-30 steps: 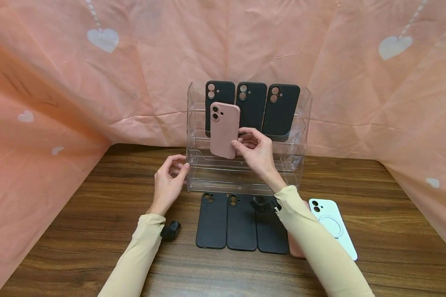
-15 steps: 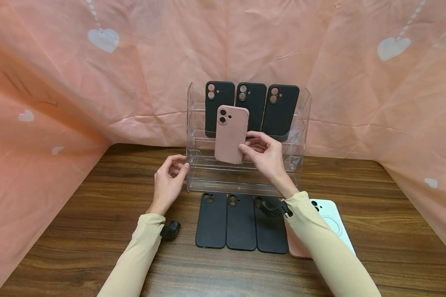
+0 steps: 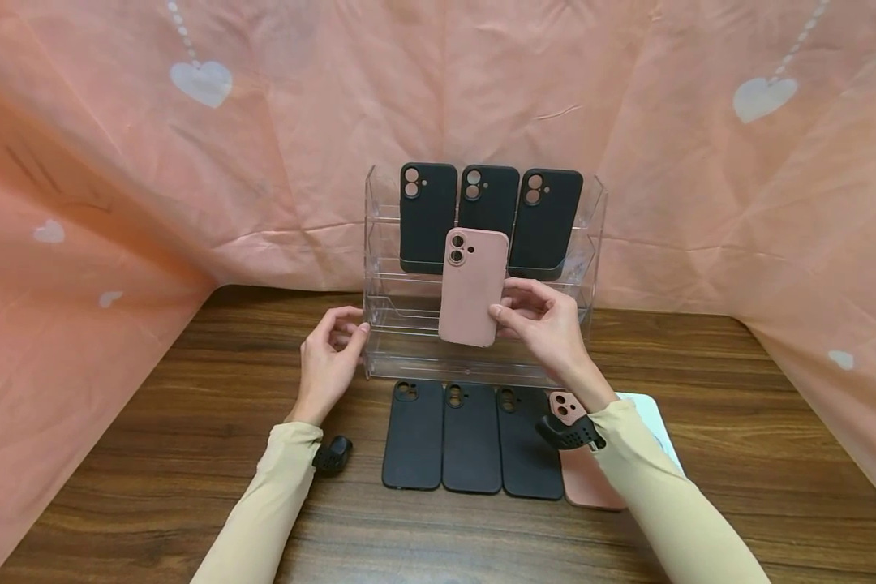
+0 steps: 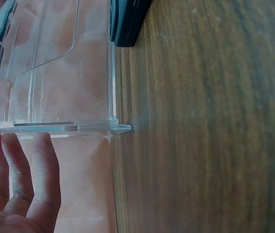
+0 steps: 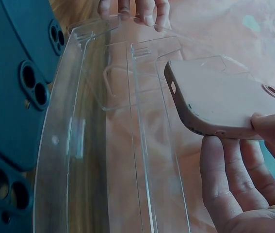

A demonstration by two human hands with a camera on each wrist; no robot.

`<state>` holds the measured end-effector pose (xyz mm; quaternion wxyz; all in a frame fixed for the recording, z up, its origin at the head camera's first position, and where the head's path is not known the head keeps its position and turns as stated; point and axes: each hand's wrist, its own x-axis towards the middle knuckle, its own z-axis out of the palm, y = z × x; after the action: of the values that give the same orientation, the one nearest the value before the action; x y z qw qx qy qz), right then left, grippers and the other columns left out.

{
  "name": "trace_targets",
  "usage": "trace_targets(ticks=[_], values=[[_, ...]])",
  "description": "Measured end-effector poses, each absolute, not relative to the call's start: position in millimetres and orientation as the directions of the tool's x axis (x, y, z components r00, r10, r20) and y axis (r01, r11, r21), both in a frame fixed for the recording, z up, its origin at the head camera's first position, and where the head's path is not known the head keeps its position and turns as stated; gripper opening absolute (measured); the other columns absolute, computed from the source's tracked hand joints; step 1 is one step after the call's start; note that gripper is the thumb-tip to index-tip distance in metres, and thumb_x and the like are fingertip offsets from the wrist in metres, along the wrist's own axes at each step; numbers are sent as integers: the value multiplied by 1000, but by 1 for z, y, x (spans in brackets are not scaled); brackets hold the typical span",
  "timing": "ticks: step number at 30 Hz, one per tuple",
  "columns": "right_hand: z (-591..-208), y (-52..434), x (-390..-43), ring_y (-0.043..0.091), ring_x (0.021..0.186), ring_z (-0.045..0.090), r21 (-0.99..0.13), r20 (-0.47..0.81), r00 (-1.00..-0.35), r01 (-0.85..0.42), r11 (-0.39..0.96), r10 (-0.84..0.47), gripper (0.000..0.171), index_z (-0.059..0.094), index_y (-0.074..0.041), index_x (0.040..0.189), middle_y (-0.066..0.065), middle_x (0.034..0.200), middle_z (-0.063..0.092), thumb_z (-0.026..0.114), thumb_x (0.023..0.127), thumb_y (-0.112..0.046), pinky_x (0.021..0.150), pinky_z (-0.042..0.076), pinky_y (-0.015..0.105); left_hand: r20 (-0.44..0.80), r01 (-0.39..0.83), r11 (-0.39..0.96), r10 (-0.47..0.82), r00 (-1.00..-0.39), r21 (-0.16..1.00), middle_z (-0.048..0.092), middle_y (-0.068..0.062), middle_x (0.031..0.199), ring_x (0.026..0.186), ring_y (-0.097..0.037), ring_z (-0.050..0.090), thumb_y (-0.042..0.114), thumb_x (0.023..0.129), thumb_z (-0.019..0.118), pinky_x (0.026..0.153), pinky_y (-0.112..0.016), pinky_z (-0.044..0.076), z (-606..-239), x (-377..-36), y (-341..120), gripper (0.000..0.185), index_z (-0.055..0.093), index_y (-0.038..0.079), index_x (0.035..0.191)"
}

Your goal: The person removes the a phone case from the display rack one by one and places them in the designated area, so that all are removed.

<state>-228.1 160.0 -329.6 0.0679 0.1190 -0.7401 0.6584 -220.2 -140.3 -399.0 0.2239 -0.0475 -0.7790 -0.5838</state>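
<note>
Under the clear plastic rack (image 3: pixel 423 367): wood-grain table (image 3: pixel 190 422). Rack's upper tier holds three black phone cases (image 3: pixel 427 219), propped side by side. Left hand (image 3: pixel 328 353): fingers loosely bent, tips at rack's left side panel. Right hand (image 3: pixel 551 328): thumb and fingers pinching pink phone case (image 3: pixel 471 292), just in front of rack; smooth, rounded corners, two large camera holes, one small.

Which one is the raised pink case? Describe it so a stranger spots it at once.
Find the clear rack on the wooden table. Before the three black cases in its upper part, look for the pink case in the right grip. It alone is pink and raised; the other pink case lies flat on the table.
</note>
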Motion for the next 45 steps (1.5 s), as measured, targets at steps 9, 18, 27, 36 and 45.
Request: trace_targets(ticks=[9,18,27,36,45], values=[[-333,180,-216,5,79,75,-970,188,-977,-201,138,-100,47,60,3,132,-6,91,68,77,89,-3,71,66,35,408,338,318,-186,-894,886,65,-13,89,74,-34,70,15,97,71,55,-29,62,-398,-219,-140,21,69,11,117],[-337,201,-204,4,80,75,-967,157,-981,-176,185,-113,47,58,5,133,-8,90,69,76,91,-5,70,66,34,396,323,320,-195,-897,891,65,-14,90,78,-38,70,16,97,71,55,-28,62,-400,-219,-140,21,70,12,118],[-343,223,-194,6,78,76,-966,152,-982,-172,191,-114,41,63,-2,128,-9,89,72,78,90,-5,69,66,36,350,281,310,-196,-916,908,64,-20,92,81,-45,69,5,97,68,61,-44,64,-372,-201,-130,25,66,-1,121],[-348,244,-182,7,77,76,-989,99,-988,-111,97,-122,35,67,-17,119,-7,91,72,78,89,-3,68,66,35,355,282,317,-202,-913,905,64,-19,91,76,-34,70,4,96,68,59,-39,64,-373,-201,-130,24,67,-1,119],[-350,264,-174,9,80,77,-973,190,-972,-206,108,-140,33,70,-12,117,-4,90,74,75,89,4,65,65,35,367,293,318,-203,-908,902,65,-21,90,77,-42,69,3,97,67,61,-49,64,-371,-200,-129,23,66,-2,119]])
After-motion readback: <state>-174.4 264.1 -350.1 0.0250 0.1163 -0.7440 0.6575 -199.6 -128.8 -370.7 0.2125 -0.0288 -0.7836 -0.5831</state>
